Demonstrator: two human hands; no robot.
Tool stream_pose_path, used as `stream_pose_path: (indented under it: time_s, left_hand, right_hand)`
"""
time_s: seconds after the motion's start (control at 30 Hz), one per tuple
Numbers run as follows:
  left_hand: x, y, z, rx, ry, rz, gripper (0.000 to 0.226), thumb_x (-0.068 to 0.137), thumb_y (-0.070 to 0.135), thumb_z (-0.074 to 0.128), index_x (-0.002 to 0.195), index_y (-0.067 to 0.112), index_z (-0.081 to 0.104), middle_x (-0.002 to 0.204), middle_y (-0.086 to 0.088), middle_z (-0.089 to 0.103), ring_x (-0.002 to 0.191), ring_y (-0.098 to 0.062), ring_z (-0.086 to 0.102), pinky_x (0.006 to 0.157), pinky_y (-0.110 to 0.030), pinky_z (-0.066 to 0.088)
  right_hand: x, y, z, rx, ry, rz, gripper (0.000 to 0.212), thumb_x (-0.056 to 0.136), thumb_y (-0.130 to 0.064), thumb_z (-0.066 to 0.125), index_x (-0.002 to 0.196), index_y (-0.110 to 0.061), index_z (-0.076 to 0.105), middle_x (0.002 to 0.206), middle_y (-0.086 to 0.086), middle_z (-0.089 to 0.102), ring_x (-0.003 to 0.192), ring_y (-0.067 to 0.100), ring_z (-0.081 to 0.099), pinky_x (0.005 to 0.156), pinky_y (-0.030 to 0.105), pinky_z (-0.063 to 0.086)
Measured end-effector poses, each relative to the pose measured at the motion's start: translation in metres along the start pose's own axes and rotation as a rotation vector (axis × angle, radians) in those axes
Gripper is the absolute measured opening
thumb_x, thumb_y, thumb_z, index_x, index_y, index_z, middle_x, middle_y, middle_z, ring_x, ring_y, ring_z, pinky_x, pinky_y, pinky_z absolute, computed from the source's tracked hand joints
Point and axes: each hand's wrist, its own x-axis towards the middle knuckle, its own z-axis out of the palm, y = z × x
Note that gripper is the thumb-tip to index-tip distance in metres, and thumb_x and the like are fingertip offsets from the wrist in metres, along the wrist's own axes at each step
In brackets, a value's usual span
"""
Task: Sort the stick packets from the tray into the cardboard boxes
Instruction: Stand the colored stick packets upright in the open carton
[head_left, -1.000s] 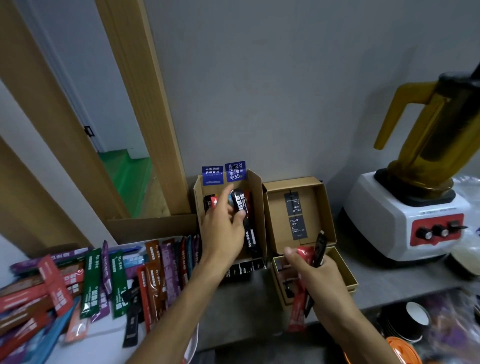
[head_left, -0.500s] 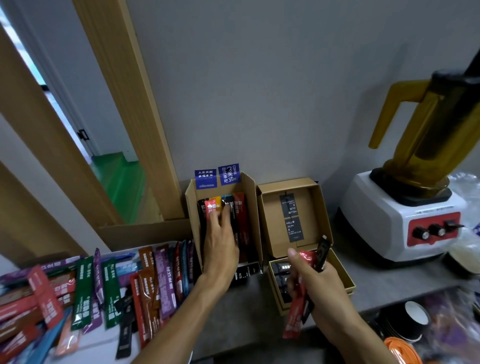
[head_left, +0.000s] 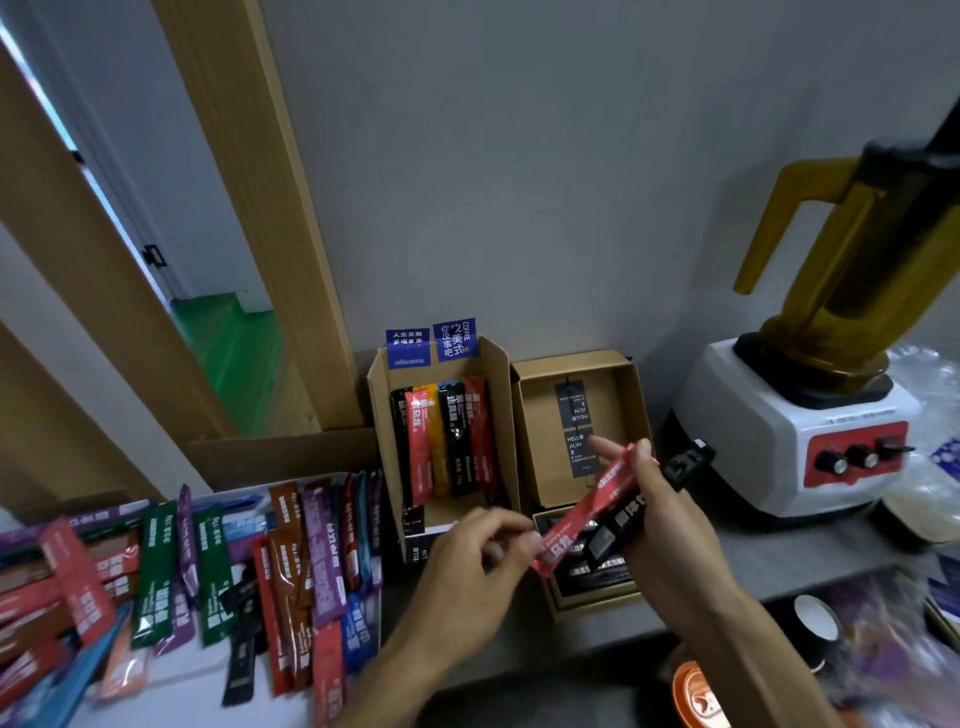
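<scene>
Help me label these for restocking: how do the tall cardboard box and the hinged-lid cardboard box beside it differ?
The tall cardboard box holds packets of several colours in a row; the hinged-lid cardboard box shows only black ones in its tray. The first carries blue labels at its top, the second black labels inside its lid. Both are open brown cardboard.

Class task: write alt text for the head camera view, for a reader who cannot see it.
A right hand holds a red stick packet and a black stick packet over open cardboard boxes, the left hand at the red packet's lower end. A tray of coloured packets lies left; a blender stands right.
</scene>
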Motion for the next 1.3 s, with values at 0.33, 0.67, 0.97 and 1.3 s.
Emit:
stream_pose_path:
  time_s: [0.33,0.67,0.97,1.3]
  left_hand:
    - [-0.016,-0.002,-0.008,-0.412,0.152,-0.156,0.015,0.095,0.024,0.061,0.087,0.020,0.072,0.074,0.004,0.068,0.067,-0.009,0.062,0.058,-0.015,0.043]
    - [-0.019,0.016,-0.016,-0.831,0.380,-0.192,0.016,0.089,0.018,0.064,0.103,0.012,0.067,0.080,-0.002,0.071,0.074,-0.015,0.064,0.071,-0.031,0.050]
    - [0.063,0.034,-0.064,0.198,0.434,0.057,0.025,0.096,0.021,0.059,0.121,0.024,0.054,0.112,0.004,0.064,0.095,-0.010,0.065,0.073,-0.022,0.058]
    - [0.098,-0.011,-0.043,0.542,0.491,0.115,0.058,0.088,-0.002,0.062,0.140,0.016,0.042,0.132,-0.006,0.037,0.108,-0.018,0.058,0.093,-0.031,0.055]
  right_hand:
    - [-0.005,0.000,0.005,-0.192,0.042,-0.087,0.036,0.097,-0.043,0.050,0.089,-0.021,0.078,0.070,0.006,0.066,0.070,0.023,0.064,0.075,0.036,0.049]
    - [-0.015,0.010,0.004,-0.425,-0.167,0.020,0.032,0.085,-0.031,0.068,0.106,-0.006,0.065,0.077,0.009,0.073,0.051,0.010,0.052,0.051,0.025,0.042]
    - [-0.014,0.020,0.016,-0.497,0.003,-0.102,0.016,0.089,-0.039,0.065,0.102,-0.029,0.067,0.085,-0.007,0.076,0.073,0.006,0.067,0.070,0.031,0.049]
    - [-0.017,0.025,0.008,-0.361,-0.046,0.025,0.026,0.089,-0.040,0.065,0.104,-0.019,0.067,0.078,0.000,0.064,0.065,0.011,0.058,0.061,0.026,0.047]
